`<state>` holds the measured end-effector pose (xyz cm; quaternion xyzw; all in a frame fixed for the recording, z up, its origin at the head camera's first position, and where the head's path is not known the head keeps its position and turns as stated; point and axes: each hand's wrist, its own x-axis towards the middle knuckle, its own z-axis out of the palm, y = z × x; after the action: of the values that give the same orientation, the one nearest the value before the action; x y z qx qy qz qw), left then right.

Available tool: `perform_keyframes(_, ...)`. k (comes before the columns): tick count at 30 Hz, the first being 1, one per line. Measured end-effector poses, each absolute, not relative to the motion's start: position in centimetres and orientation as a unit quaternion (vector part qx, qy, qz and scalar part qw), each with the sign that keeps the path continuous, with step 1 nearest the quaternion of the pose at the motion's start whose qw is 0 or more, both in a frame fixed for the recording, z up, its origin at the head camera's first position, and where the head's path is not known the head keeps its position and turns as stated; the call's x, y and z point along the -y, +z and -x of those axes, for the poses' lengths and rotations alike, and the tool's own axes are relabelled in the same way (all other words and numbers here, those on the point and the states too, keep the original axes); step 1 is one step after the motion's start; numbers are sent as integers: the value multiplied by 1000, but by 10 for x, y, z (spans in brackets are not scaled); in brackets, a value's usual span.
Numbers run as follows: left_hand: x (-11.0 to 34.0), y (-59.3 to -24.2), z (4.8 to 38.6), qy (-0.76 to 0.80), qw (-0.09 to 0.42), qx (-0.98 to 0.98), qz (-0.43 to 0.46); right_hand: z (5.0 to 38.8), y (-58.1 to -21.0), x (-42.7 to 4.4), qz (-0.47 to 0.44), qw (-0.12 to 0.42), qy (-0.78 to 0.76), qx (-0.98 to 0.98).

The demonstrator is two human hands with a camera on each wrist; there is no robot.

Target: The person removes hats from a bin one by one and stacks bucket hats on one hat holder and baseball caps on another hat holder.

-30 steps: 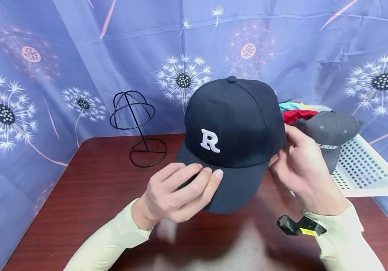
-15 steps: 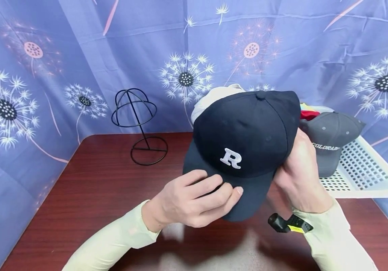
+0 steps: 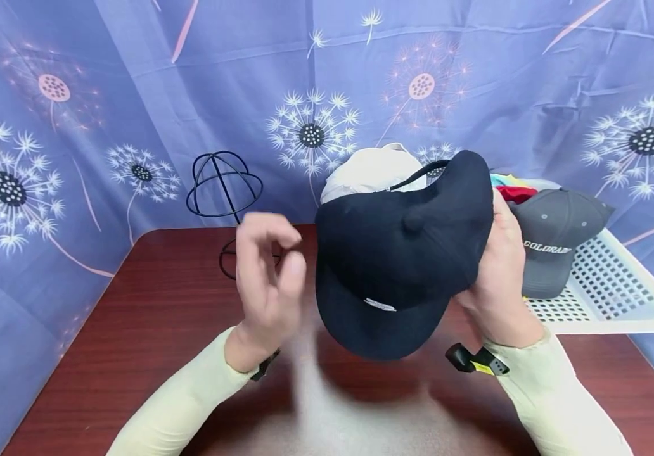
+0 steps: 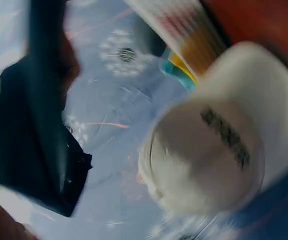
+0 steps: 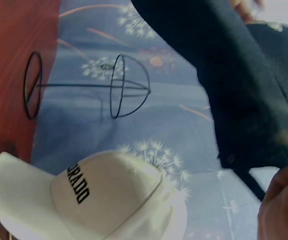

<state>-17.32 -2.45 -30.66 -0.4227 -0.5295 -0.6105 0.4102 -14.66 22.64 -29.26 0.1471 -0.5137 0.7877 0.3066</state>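
Note:
A navy baseball cap (image 3: 395,253) with a white letter R hangs above the table, brim down toward me, its crown now dented and foreshortened. My right hand (image 3: 498,272) grips the cap's right edge, with the fingers partly hidden behind it. Clear of the brim, my left hand (image 3: 267,285) is raised to the left, fingers loosely bent and holding nothing; it is slightly blurred. The cap's back strap (image 5: 249,184) shows in the right wrist view. Behind the navy cap is a white cap (image 4: 204,155) with dark lettering; what supports it is hidden.
A black wire hat stand (image 3: 224,190) stands bare at the back left of the reddish-brown table (image 3: 150,329). To the right, a white plastic basket (image 3: 618,285) holds a grey COLORADO cap (image 3: 557,234) and red and teal cloth items. A patterned blue curtain (image 3: 190,95) hangs behind.
My left hand has let go of the brim and moved left and up. The navy cap moved right, then slightly back left, tipping forward and denting; the white cap came into view behind it.

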Motion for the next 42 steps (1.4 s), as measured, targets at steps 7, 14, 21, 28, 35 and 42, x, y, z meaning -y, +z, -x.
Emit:
perform_keyframes(7, 32, -310, 196, -781, -81, 561, 263, 147, -298, -222, -145, 302, 792, 511)
perform_keyframes(14, 27, -305, 203, -796, -142, 532, 251, 151, -301, -222, -167, 322, 778, 513)
perform_keyframes(21, 21, -304, 218, -824, -69, 490, 278, 165, -302, -219, -191, 307, 797, 483)
perform_keyframes(28, 15, -300, 238, -829, -35, 465, 308, 184, -294, -218, -185, 288, 813, 470)
perform_keyframes(35, 15, -296, 254, -836, -28, 447, 318, 199, -285, -223, -198, 257, 844, 428)
perform_keyframes(42, 8, -298, 276, -840, -9, 454, 298, 220, -284, -222, -136, 283, 827, 466)
